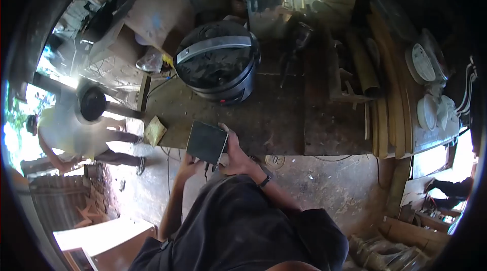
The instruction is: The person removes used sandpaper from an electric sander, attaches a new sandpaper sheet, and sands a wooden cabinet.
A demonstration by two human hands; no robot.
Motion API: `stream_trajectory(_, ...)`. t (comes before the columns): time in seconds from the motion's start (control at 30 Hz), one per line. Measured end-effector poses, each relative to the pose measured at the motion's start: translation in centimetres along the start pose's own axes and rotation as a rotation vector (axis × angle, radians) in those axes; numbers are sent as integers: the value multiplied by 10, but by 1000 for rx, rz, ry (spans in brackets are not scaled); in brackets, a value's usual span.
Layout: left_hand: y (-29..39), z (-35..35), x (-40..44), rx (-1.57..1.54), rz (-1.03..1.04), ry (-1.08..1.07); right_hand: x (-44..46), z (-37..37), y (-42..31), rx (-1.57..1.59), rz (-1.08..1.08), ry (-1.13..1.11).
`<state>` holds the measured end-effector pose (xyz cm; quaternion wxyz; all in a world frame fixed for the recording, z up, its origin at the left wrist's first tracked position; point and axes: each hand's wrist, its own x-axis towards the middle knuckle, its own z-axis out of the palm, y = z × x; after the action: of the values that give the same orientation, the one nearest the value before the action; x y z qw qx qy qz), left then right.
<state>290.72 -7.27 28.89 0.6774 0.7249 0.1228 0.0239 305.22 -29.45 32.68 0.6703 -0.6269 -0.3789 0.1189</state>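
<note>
A flat, dark square panel [207,142] with a thin pale edge is held up in front of my body, near the front edge of the workbench. My right hand [235,155] grips its right side, with the thumb near the upper right corner. At the lower left edge, my left hand [189,165] holds the panel from below; part of its fingers is hidden. A short dark cord [206,170] hangs under the panel between both hands. Beyond it on the bench [274,134] stands a round black appliance [217,63] with a silver handle.
Wooden boards [390,98] and a tube [362,63] lie at the bench's right. White round containers [422,63] sit farther right. A person [71,131] stands at the left. Cardboard boxes [157,10] are at the back left, and a yellowish piece [154,130] lies at the bench's left corner.
</note>
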Motion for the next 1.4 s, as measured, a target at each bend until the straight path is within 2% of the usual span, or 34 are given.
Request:
stream_trajectory(0.03,3,3,0,28,-66,24,-1,8,4,3,2,-20)
stream_trajectory(0.07,7,6,-1,54,-134,47,3,18,13,-154,-5,24)
stream_trajectory(0.1,-3,5,-1,68,-86,80,4,25,21,-306,-14,69)
stream_trajectory(0.17,15,4,-6,76,-39,137,4,31,38,-356,-17,94)
stream_trajectory(0.23,106,7,-10,855,-132,-19,8,35,37,-401,-27,115)
stream_trajectory(0.27,124,11,-24,883,-21,204,10,33,31,-312,66,154)
stream_trajectory(0.33,188,23,-29,825,172,351,14,32,31,-233,92,208)
stream_trajectory(0.4,230,44,-14,837,364,320,15,31,35,-187,81,178)
stream_trajectory(0.43,232,57,4,962,440,286,13,34,44,-142,73,181)
stream_trajectory(0.5,196,80,47,1146,462,151,11,41,63,-53,56,186)
stream_trajectory(0.53,167,88,63,1193,410,53,11,40,66,-162,34,138)
stream_trajectory(0.6,166,88,69,1288,512,71,22,30,52,-405,-41,108)
stream_trajectory(0.63,185,87,71,1298,517,77,29,31,48,-399,-52,111)
stream_trajectory(0.73,255,92,54,1135,623,91,23,36,43,-56,22,176)
stream_trajectory(0.77,254,89,54,1136,632,47,22,38,42,31,47,193)
stream_trajectory(0.8,250,84,55,1104,599,83,15,37,55,-81,111,56)
stream_trajectory(0.83,245,82,62,1067,576,105,14,37,58,-175,95,47)
stream_trajectory(0.87,202,82,69,1096,431,94,13,37,60,-270,78,39)
stream_trajectory(0.93,158,79,71,1187,425,126,12,39,60,-361,45,53)
stream_trajectory(0.97,168,80,70,1182,454,81,12,42,57,-358,28,74)
stream_trajectory(1.0,190,82,66,1133,495,112,16,39,38,-248,119,126)
stream_trajectory(1.03,210,83,58,1084,513,163,20,36,32,-179,225,64)
stream_trajectory(1.07,229,85,50,1083,498,183,14,36,35,-176,223,41)
stream_trajectory(1.13,263,83,41,925,624,304,5,37,57,-69,-176,145)
stream_trajectory(1.17,258,81,44,964,595,289,1,39,59,-57,-264,162)
stream_trajectory(1.23,211,88,64,1164,432,364,-6,45,51,-64,-119,134)
stream_trajectory(1.27,139,91,82,1217,505,383,-11,50,47,-54,-31,107)
stream_trajectory(1.3,174,96,59,1074,99,243,-17,57,44,-37,25,69)
stream_trajectory(1.37,154,103,50,1078,342,421,-24,70,41,-8,75,-13)
stream_trajectory(1.4,171,108,35,940,343,359,-28,77,40,5,87,-51)
